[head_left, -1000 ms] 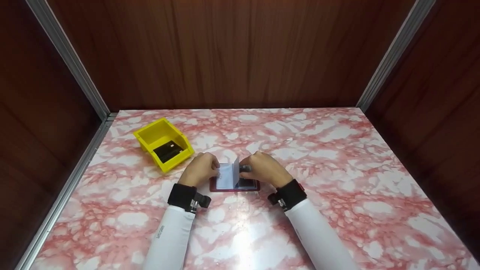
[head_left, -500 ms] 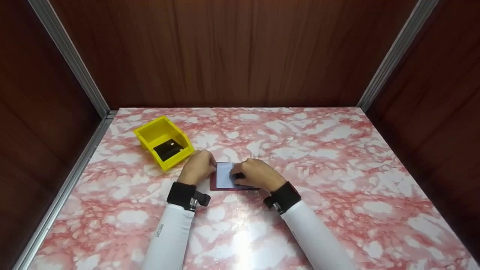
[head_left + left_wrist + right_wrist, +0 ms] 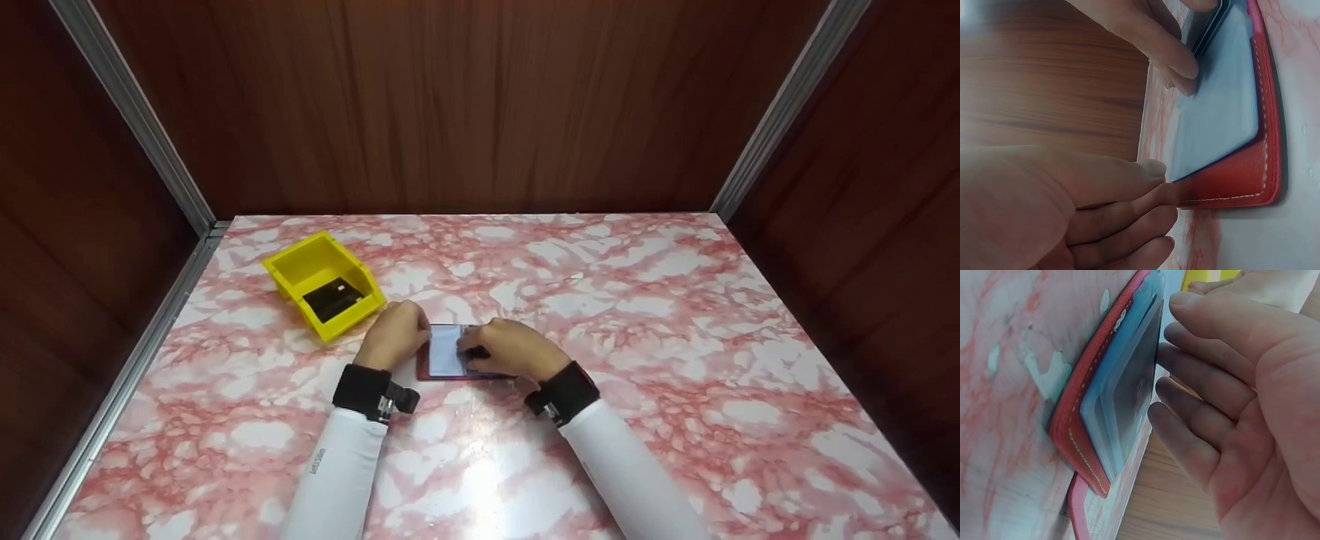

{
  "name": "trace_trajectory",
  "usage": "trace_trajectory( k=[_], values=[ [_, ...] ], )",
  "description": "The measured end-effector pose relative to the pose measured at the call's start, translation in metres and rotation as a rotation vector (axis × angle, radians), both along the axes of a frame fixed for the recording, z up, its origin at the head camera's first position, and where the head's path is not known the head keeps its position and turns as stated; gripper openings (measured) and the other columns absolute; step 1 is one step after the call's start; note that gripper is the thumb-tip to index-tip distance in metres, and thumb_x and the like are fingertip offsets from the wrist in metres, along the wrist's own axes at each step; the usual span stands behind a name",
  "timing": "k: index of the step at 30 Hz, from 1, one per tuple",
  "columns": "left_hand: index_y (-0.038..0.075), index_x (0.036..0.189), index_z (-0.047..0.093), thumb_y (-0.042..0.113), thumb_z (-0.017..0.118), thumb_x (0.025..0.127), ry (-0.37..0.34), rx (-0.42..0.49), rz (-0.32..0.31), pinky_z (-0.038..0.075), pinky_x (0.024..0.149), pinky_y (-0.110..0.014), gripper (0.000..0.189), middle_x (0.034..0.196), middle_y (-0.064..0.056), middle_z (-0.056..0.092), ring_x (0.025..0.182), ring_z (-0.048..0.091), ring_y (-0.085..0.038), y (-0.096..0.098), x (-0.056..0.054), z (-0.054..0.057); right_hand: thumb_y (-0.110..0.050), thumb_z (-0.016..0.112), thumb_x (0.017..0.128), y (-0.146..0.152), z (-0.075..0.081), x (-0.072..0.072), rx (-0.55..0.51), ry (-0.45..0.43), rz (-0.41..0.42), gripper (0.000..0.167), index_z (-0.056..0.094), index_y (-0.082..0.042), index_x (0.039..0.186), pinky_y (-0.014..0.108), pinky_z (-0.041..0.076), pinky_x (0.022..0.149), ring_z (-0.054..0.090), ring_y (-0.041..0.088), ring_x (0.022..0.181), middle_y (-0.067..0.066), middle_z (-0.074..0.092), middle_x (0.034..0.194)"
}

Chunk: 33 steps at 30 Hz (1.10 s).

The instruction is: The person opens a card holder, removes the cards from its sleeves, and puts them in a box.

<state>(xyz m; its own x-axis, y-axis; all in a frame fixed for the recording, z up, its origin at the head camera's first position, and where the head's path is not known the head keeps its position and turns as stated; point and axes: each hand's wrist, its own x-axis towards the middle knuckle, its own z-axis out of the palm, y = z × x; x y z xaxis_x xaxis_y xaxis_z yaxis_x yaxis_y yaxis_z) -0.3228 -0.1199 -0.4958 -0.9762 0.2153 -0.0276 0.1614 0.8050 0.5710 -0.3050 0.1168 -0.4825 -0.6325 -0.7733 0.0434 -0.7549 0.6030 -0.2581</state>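
Note:
A red leather card holder (image 3: 1224, 185) with white stitching lies opened flat on the table, its clear plastic sleeves (image 3: 1213, 124) spread over the cover. My left hand (image 3: 394, 334) pinches the far left corner of the cover between thumb and index finger. From the other side my right hand (image 3: 521, 351) reaches over the right half, its fingers loosely bent and their tips on the sleeves. Under those fingers a dark card (image 3: 1137, 377) shows inside a sleeve. A red strap (image 3: 1078, 506) sticks out from the holder's edge.
A yellow bin (image 3: 304, 262) stands to the left beyond my left hand, holding a flat black item (image 3: 334, 300). The table (image 3: 637, 315) has a red-and-white marbled top. Dark wood panels (image 3: 465, 112) close off its back and sides.
One second ago a sleeve stood upright beside my right hand; it now lies down. My right hand has shifted left over the holder, while the left hand has barely moved.

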Motion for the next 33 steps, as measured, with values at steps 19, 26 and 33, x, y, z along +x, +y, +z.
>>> trace_trajectory(
  k=[19,26,33],
  values=[
    [0.005,0.105,0.082,0.017,0.073,0.102,-0.117,0.157,0.093,0.056,0.078,-0.03,0.016,0.097,-0.009,0.079,0.085,0.068,-0.018,0.018,0.017,0.019,-0.019,0.078,0.1,0.038,0.02,-0.009,-0.059,-0.15,-0.198,0.027,0.081,-0.007,0.125,0.045,0.062,0.097,0.075,0.023,0.102,0.008,0.083,0.121],
    [-0.001,0.1,0.084,0.013,0.075,0.099,-0.204,0.439,0.05,0.056,0.068,-0.022,0.016,0.086,-0.009,0.082,0.073,0.07,-0.011,0.037,0.022,0.008,-0.021,0.084,0.095,0.058,0.009,-0.001,-0.044,-0.058,-0.241,0.03,0.081,-0.008,0.122,0.048,0.063,0.099,0.079,0.028,0.109,0.009,0.083,0.12],
    [-0.01,0.104,0.079,0.004,0.072,0.098,-0.316,0.628,0.095,0.06,0.061,-0.02,0.018,0.073,-0.004,0.074,0.064,0.068,-0.009,0.046,0.02,0.006,-0.025,0.086,0.095,0.06,-0.007,0.001,-0.138,-0.051,-0.197,0.036,0.08,-0.012,0.127,0.039,0.064,0.089,0.077,0.019,0.098,0.006,0.083,0.12]
  ],
)
